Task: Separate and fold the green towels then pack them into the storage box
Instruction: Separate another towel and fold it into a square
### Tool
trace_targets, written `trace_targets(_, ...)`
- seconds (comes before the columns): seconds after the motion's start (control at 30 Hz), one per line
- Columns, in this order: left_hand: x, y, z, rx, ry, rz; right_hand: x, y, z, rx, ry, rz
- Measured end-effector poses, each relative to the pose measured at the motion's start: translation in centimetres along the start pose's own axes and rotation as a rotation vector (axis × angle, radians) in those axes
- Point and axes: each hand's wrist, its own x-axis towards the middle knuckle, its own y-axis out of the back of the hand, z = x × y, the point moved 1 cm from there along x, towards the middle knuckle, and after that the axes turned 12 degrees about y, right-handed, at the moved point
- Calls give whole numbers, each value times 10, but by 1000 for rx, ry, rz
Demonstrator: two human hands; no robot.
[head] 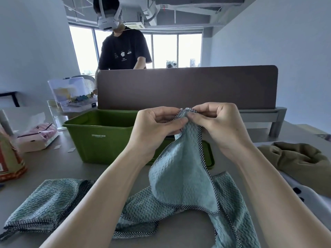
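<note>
A pale green towel with a black-and-white checked hem hangs in front of me, lifted off the table by its top corner. My left hand and my right hand both pinch that corner, fingertips close together. Its lower part drapes onto the table over more green towel cloth. A folded green towel lies at the lower left. The green storage box stands open behind my left hand, and its inside is mostly hidden.
A brown divider panel rises behind the box, with a person in a headset beyond it. An olive cloth lies at right. At left are a pink tissue pack, an orange bag and clear plastic containers.
</note>
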Motion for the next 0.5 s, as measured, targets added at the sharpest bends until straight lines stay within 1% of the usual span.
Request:
trace_targets(0.1, 0, 0, 2, -35, -10, -109, -1, 0, -3, 34, -13, -64)
trace_targets(0.17, 0, 3, 4, -56, -24, -150, -2, 1, -5, 57, -16, -106)
trace_targets(0.2, 0, 5, 4, -31, -47, -166, -2, 2, -7, 81, -22, -133)
trace_targets(0.23, 1, 7, 4, 43, -91, -167, -3, 2, -8, 102, -26, -163)
trace_targets(0.33, 1, 11, 7, 316, -233, -74, -5, 0, -14, 102, -5, -230)
trace_targets(0.4, 1, 11, 9, 362, -274, 11, -5, -2, -15, 95, -1, -243)
trace_targets(0.5, 1, 13, 8, 428, -344, 89, -5, -4, -15, 92, -12, -208)
